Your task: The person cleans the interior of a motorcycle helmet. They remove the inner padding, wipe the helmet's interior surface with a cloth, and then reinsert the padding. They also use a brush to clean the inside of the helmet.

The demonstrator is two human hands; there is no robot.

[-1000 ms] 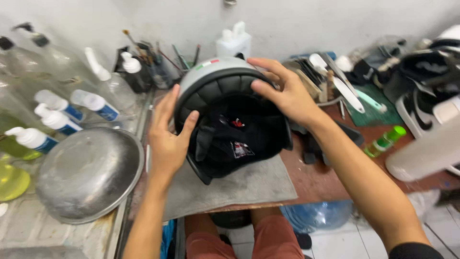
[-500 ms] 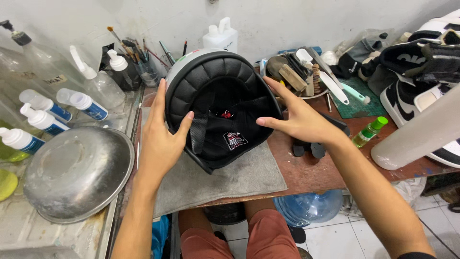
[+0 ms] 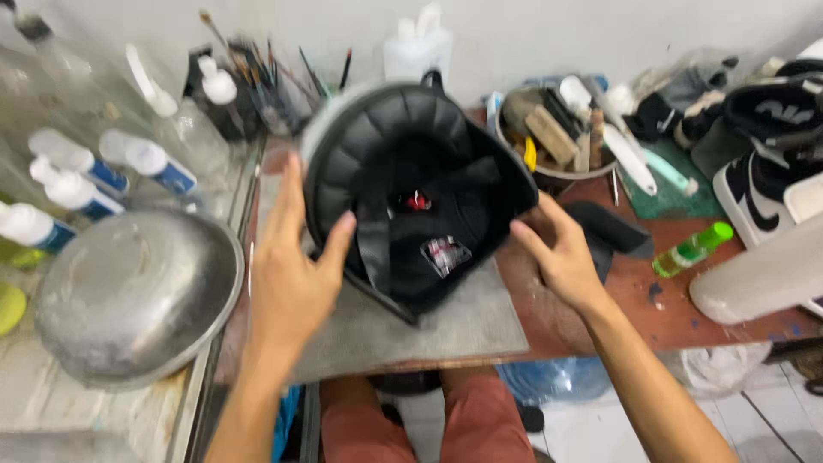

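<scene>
Far to my left a dented metal basin (image 3: 129, 296) sits below a cluster of white spray bottles with blue collars (image 3: 146, 163). My left hand (image 3: 291, 266) presses flat against the left rim of the black helmet (image 3: 411, 197), fingers stretched out and close together, thumb hooked over the edge near the hanging chin strap (image 3: 375, 249). The helmet stands tilted on the grey mat (image 3: 429, 330), its padded opening facing me. My right hand (image 3: 561, 257) is at the lower right rim, fingers loosely spread; whether they touch the shell I cannot tell through the blur. I judge this a turning and inspecting step. The next move calls for both palms seated firmly so the shell does not roll. Further right are a bowl of brushes (image 3: 557, 141), a small green bottle (image 3: 690, 250) and sneakers (image 3: 763, 163).
</scene>
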